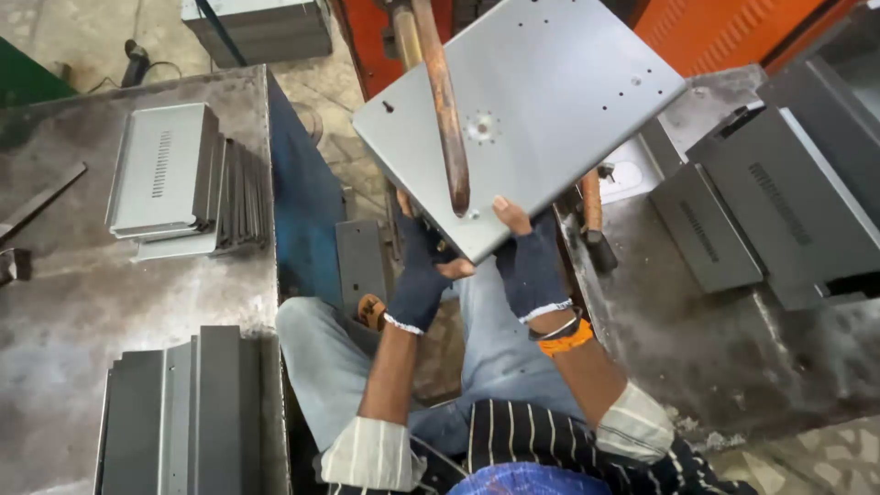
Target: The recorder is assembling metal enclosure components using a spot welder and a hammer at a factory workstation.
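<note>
I see left hand (423,266) and right hand (530,261), both gloved, fingers clamped on near edge of grey sheet-metal panel (541,101), keeping it level under copper electrode arm (446,110), probably for spot weld.

Both gloved hands, left hand (423,270) and right hand (530,266), raised (fingers gripping), forearms bare

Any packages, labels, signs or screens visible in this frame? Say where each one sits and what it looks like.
None in view. There are only bare grey sheet-metal panels: one gripped at its near edge by the left hand and right hand, others stacked on the left bench.
</note>
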